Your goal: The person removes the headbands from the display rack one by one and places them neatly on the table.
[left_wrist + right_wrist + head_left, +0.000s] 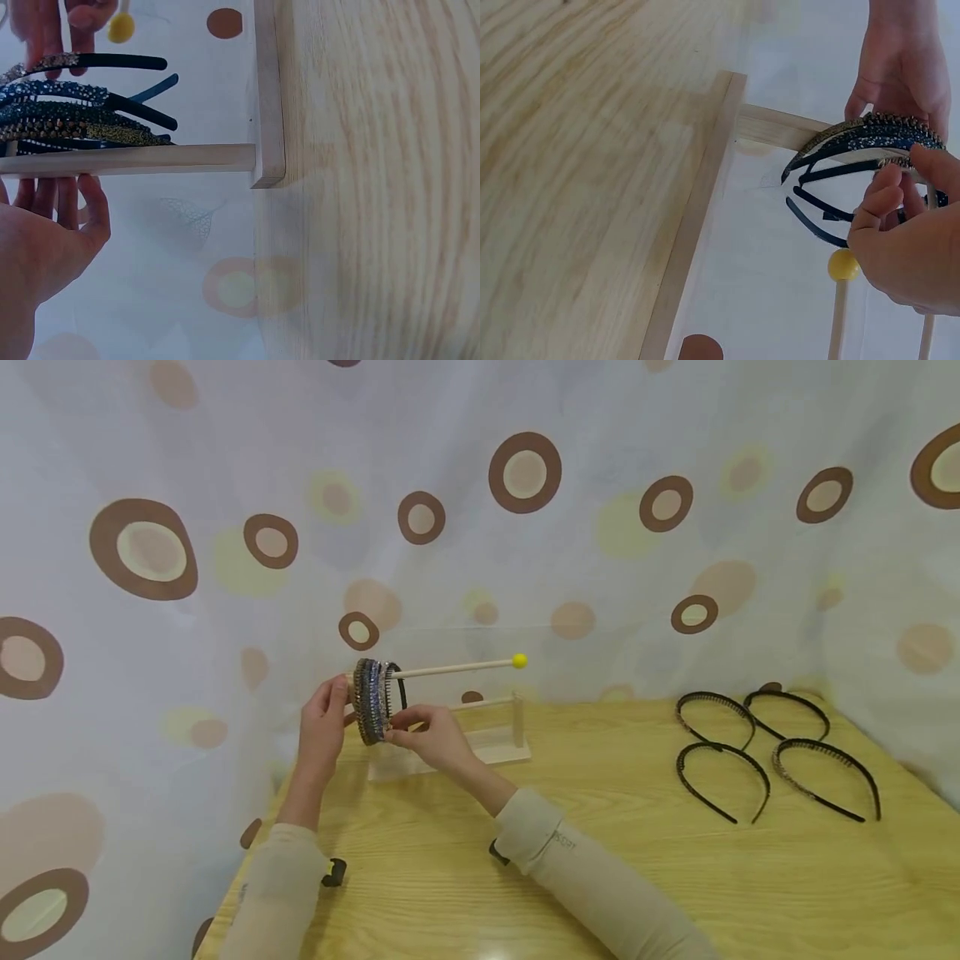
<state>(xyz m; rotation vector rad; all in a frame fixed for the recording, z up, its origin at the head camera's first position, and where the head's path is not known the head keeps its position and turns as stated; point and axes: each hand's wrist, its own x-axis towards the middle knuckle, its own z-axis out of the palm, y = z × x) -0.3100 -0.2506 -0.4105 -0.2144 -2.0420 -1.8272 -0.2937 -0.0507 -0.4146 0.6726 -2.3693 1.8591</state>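
A wooden rack [498, 750] stands toward the back left of the table, its upper rod [457, 669] tipped by a yellow ball [520, 661]. Several headbands [367, 703] with glittering blue, silver and bronze decoration hang bunched at the rod's left end. My left hand [322, 720] grips the rack's left upright [195, 156] beside them, fingers partly hidden behind it. With thumb and fingers, my right hand [441, 742] pinches the outermost headband [120, 61], a black one with sparkling stones. Its black ends point down in the head view.
Four more black headbands do not overlap the rack; several lie at the table's right side, including a plain headband [723, 747] and a stone-trimmed headband [825, 743]. A lower rod [487, 702] crosses the rack. Behind the wooden table [600, 860] hangs a circle-patterned curtain [585, 552].
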